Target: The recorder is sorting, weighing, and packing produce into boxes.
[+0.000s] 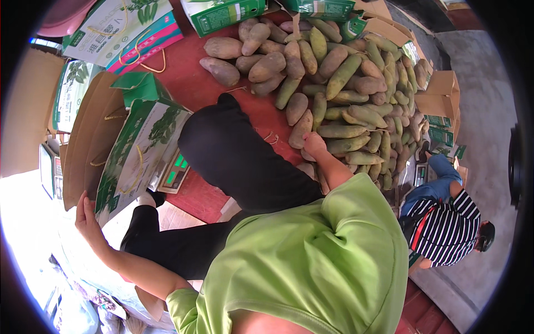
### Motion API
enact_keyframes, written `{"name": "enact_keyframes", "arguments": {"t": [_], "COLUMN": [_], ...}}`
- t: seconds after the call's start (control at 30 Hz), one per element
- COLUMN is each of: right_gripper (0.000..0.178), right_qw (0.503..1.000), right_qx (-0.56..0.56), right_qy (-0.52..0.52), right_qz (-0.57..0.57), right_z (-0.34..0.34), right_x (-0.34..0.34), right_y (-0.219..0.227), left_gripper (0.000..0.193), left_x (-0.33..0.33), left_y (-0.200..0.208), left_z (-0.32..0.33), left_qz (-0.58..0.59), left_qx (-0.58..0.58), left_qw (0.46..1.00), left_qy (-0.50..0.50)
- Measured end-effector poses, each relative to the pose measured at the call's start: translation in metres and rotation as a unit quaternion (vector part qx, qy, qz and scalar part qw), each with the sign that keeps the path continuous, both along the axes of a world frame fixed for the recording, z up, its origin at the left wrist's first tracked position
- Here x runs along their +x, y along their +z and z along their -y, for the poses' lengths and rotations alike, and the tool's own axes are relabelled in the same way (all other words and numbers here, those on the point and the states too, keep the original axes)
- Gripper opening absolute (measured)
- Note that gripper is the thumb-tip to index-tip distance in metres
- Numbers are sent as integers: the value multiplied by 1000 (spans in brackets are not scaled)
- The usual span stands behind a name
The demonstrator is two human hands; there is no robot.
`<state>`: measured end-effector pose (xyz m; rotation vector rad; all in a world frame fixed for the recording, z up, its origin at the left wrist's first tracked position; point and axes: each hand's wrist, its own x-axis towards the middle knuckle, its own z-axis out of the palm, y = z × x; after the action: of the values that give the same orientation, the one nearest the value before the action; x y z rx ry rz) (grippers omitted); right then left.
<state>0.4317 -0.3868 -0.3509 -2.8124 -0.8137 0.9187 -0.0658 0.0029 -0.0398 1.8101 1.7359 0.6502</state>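
Red mat (192, 61) piled with veg (370, 86); left hand (87, 218) holding a bag (130, 167) by its edge, right hand (315, 145) curled at one veg, can't tell if gripping.

Red ground covering (189, 67); mottled grey surface (478, 89) right — floor or wall unclear; white glare (25, 217) — left.

Co-worker in striped shirt (445, 231) against grey floor (473, 83), pink-and-teal bag (160, 45) at upper left.

Before me spreads a red surface (186, 72), heaped with long green and brownish roots (345, 76). To my left it carries a green-lit scale (172, 177); green cartons (225, 15) stand at its far edge.
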Motion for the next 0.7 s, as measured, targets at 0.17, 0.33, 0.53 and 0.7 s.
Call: {"name": "enact_keyframes", "arguments": {"t": [0.17, 0.33, 0.53, 0.7], "right_gripper": [27, 30, 38, 42], "right_qw": [992, 956, 932, 926], "right_qx": [-122, -235, -273, -271], "right_qy": [11, 90, 191, 204], "right_qz": [29, 152, 145, 168], "right_z": [7, 6, 23, 26], "right_x": [23, 59, 86, 78], "right_y": [28, 69, 76, 72], "left_gripper": [31, 31, 30, 27], "left_x": [0, -6, -6, -9], "left_y": [-2, -2, 1, -5], "left_z": [-3, -2, 2, -4], "left_qz": [7, 10, -5, -13], "left_qx": [-8, -19, 3, -12], "left_qw": [1000, 1000, 1000, 1000], "left_qy": [6, 7, 10, -25]}}
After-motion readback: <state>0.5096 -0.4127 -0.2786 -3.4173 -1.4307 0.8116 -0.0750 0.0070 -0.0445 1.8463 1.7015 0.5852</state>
